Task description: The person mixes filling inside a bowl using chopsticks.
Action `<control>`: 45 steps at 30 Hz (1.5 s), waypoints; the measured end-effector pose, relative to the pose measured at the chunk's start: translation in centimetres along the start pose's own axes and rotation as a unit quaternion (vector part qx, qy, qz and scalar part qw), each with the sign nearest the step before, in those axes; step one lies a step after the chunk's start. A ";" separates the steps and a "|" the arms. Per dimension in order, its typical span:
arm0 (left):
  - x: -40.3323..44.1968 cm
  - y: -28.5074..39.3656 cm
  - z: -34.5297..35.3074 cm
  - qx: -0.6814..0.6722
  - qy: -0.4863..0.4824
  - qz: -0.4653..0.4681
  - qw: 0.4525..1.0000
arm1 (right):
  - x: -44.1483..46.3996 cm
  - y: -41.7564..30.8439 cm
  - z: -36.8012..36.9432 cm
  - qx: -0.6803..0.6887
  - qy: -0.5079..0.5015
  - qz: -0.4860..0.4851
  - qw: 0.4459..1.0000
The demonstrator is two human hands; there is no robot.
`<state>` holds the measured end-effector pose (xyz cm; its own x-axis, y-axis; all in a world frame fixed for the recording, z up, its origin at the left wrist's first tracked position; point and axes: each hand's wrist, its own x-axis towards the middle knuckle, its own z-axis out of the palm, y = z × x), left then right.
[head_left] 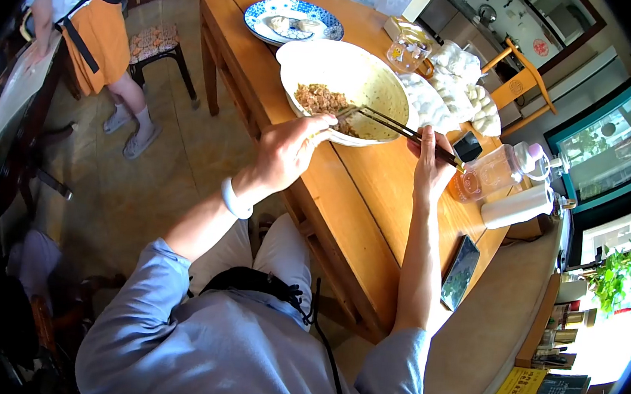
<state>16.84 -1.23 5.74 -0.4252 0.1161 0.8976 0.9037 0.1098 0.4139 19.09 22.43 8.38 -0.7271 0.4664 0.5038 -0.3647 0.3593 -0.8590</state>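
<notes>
At far left I see another person (96, 46) in orange shorts, head cut off by the frame. A round blue-and-white patterned plate (295, 5) bears small pale pieces I can't identify. The bare left hand (286, 152) is bent at the near rim of a large cream bowl (379, 90), its fingers drawn together; whether they pinch anything, I can't tell. Brown minced mixture (319, 98) lies inside the bowl, which stands close to the person, probably for easy reach. The right hand (429, 163) grips dark, slim chopsticks (391, 122) far back, I judge so their tips reach inward; those tips blur beside the left fingers. Beyond, pale lumps in clear plastic bags (457, 83) stay indistinct to me.
</notes>
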 end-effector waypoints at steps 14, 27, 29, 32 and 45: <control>0.6 -0.2 1.0 0.029 -0.037 0.016 0.999 | -0.2 -0.1 0.3 0.005 -0.019 0.008 1.000; 3.1 -6.3 -1.8 -0.128 0.164 -0.201 0.957 | 0.0 -3.2 -0.5 -0.013 -0.079 -0.074 0.994; 3.9 -6.9 -2.3 -0.197 0.150 -0.209 0.946 | -0.4 -4.2 0.0 -0.022 -0.109 -0.108 0.988; 4.9 -7.8 -2.6 -0.239 0.096 -0.219 0.941 | -0.3 -4.6 0.3 -0.015 -0.124 -0.125 0.984; 13.9 -8.0 -1.1 -0.138 -0.163 -0.188 0.959 | 4.1 -2.8 -0.1 0.151 -0.056 -0.011 0.987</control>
<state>3.79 -1.58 15.06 -0.6760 0.4263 0.6011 0.6436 -0.0559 0.7633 17.18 23.46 12.89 -0.7704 0.3633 0.5239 -0.5254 0.1037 -0.8445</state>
